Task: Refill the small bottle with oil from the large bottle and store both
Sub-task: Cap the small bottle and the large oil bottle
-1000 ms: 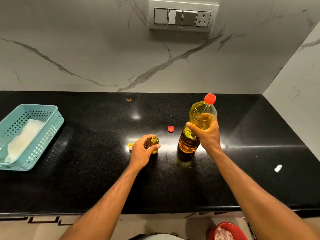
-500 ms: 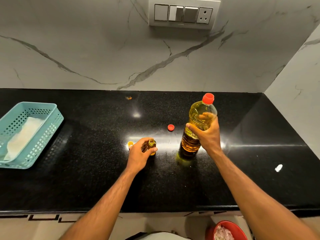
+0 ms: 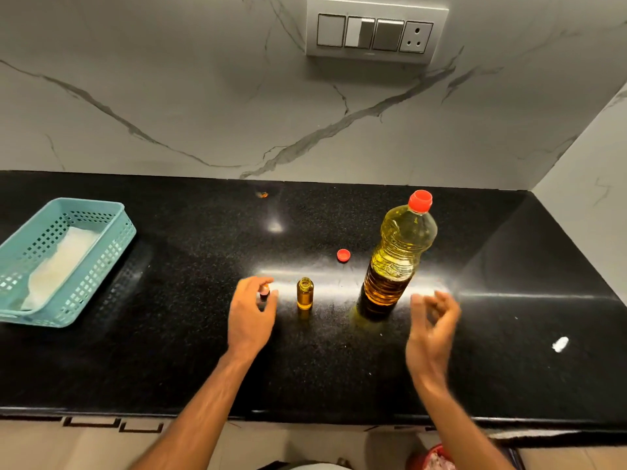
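Small bottle upright, uncapped, on black counter. Large bottle upright to its right, red cap on. My left hand just left of small bottle, fingers around small cap. My right hand blurred, off large bottle. Loose red cap behind, between the bottles. Teal basket far left.

the black speckled table carries a teal basket at its left; an uncapped small bottle near the middle; a loose red cap behind it; a red-capped large bottle upright to the right; a white scrap far right.
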A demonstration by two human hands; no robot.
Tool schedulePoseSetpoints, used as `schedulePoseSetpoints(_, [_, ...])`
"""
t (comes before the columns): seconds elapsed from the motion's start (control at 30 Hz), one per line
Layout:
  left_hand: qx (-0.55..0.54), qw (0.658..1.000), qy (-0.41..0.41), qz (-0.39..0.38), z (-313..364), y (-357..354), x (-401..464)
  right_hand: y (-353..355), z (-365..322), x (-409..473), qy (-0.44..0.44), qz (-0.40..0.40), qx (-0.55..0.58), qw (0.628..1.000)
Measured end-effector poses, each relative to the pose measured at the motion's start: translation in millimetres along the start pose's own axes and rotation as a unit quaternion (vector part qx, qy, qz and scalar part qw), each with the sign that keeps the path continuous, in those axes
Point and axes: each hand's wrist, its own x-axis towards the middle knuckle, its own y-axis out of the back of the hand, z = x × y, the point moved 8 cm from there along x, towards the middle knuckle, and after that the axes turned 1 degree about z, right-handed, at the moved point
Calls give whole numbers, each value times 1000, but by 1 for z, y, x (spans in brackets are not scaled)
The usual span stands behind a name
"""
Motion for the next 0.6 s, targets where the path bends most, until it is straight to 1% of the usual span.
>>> schedulePoseSetpoints(0.03, [47, 999, -3, 6, -4, 3, 7, 0, 6, -15, -8, -11, -11, 1000])
schedulePoseSetpoints(0.07, [97, 995, -7, -10, -6, 2, 16, -3, 12, -26, -15, -32, -30, 999])
schedulePoseSetpoints(0.13, [193, 977, -22, -92, -13, -11, 31, -18, 18, -42, -17, -98, -75, 992])
schedulePoseSetpoints(0.2, [269, 944, -34, -186, -18, -29, 38, -39, 20, -48, -24, -176, -114, 977])
schedulePoseSetpoints(0.27, [315, 916, -42, -245, -23, -40, 41, -62, 23, -48, -45, -241, -146, 958])
schedulePoseSetpoints(0.3, [325, 909, -44, -259, -24, -43, 43, -75, 25, -46, -52, -265, -159, 950])
schedulePoseSetpoints(0.37, [328, 906, -43, -264, -24, -45, 46, -99, 28, -40, -45, -305, -188, 932])
schedulePoseSetpoints(0.4, [318, 912, -36, -257, -25, -44, 47, -111, 29, -38, -35, -322, -203, 924])
schedulePoseSetpoints(0.47, [243, 946, 2, -215, -24, -36, 50, -133, 29, -31, -13, -344, -224, 912])
schedulePoseSetpoints(0.53, [96, 982, 72, -148, -22, -22, 52, -152, 27, -24, 14, -351, -229, 908])
schedulePoseSetpoints(0.57, [4, 986, 119, -119, -20, -16, 53, -160, 26, -22, 27, -352, -227, 908])
schedulePoseSetpoints(0.6, [-94, 977, 165, -100, -17, -11, 53, -168, 24, -20, 39, -353, -226, 907])
